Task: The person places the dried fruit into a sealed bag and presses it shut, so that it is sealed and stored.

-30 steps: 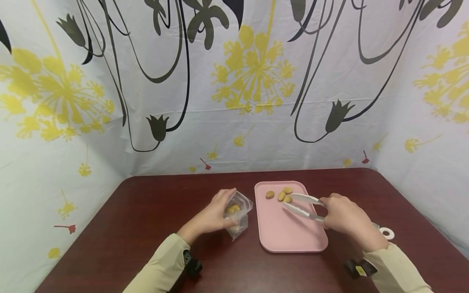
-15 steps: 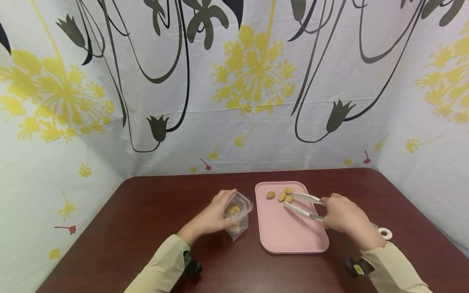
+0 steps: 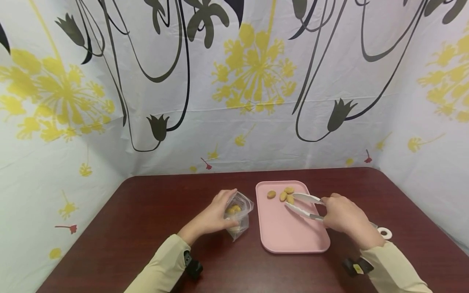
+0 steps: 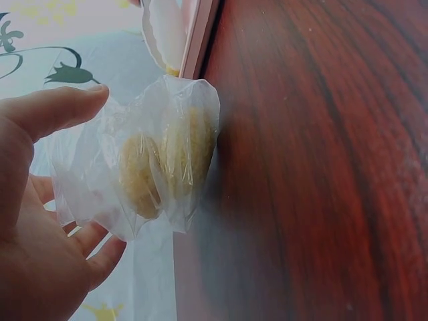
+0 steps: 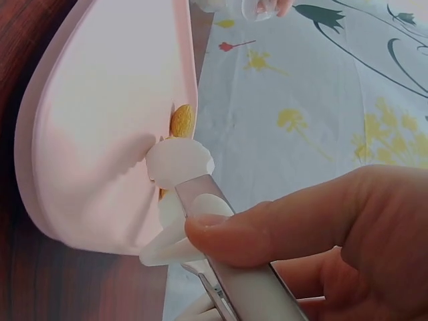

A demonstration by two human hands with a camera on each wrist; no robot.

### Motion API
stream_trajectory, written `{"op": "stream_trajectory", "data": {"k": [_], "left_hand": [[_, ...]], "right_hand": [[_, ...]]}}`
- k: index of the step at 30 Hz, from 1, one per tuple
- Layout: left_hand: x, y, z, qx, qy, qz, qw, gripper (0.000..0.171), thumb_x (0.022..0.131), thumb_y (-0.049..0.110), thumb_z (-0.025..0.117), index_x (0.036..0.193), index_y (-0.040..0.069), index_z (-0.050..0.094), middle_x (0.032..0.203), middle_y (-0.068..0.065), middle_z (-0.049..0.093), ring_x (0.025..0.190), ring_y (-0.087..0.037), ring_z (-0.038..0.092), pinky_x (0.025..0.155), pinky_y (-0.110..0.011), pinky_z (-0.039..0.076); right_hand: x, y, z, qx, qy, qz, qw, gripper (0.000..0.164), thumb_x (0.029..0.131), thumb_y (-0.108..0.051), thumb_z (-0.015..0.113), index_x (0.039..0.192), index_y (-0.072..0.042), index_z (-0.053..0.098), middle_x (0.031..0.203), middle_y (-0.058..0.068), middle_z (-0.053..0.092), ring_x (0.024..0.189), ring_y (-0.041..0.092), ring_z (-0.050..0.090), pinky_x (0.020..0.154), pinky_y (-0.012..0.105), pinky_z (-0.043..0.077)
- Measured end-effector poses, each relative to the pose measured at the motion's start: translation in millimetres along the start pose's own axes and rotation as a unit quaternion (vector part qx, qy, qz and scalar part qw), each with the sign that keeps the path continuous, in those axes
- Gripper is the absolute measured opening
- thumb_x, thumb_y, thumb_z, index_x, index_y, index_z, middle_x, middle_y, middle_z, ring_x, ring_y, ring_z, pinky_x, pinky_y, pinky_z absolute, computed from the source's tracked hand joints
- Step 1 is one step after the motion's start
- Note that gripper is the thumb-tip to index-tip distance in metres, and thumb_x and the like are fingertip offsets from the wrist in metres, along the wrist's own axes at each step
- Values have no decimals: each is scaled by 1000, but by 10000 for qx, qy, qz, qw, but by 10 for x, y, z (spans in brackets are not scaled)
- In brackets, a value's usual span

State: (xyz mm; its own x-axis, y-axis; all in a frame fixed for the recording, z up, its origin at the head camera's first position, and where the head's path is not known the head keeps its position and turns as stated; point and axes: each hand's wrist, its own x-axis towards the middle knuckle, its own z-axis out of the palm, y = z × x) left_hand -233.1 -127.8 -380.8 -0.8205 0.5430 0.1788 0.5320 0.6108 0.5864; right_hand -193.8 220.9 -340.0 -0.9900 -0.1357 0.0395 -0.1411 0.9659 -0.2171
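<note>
Clear plastic, seen as a bag (image 3: 243,224), is held between the thumb and fingers of the left hand (image 3: 212,215), with some nuts (image 3: 234,209) inside. By the right hand (image 3: 344,215) the tongs (image 3: 307,198) are gripped, their tips spread about one of the loose nuts (image 3: 283,196); whether it is touched cannot be told. Those lie ahead and left of the right hand, on the pink tray (image 3: 286,236). Probably light, hard and apt to roll, they would best be taken across the middle; the bag, likely limp, by its rim.
</note>
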Motion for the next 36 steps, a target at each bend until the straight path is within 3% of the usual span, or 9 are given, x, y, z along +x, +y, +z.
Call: {"op": "stream_trajectory", "data": {"k": [6,19,30,36], "left_hand": [[21,3,20,-13,-15,48,10000,89,75,19,78,148,6,29,140,-13,38,124,-26,38,100,-47,41],[12,13,14,9,-37,28,10000,89,76,19,77,148,7,28,141,-14,37,125,-27,38,100,-47,41],[-1,25,21,6,-7,38,10000,90,75,19,78,148,6,28,141,-15,36,124,-27,39,99,-47,42],[-1,17,22,1,32,62,10000,91,74,19,79,148,5,28,141,-15,37,124,-28,38,99,-47,41]], "right_hand": [[-20,31,-10,-30,51,-57,10000,35,61,-7,72,95,1,67,76,9,54,65,23,48,55,40,41],[-34,27,-38,-139,-68,-28,9999,35,64,-9,72,98,0,67,77,9,56,65,23,50,57,42,43],[-109,-75,-84,-305,447,-463,9975,35,66,-18,75,97,-4,69,75,5,56,69,26,57,60,48,45],[-178,-221,-151,-217,480,-497,9974,45,64,-6,70,108,-2,67,81,7,57,68,24,56,57,44,44]]}}
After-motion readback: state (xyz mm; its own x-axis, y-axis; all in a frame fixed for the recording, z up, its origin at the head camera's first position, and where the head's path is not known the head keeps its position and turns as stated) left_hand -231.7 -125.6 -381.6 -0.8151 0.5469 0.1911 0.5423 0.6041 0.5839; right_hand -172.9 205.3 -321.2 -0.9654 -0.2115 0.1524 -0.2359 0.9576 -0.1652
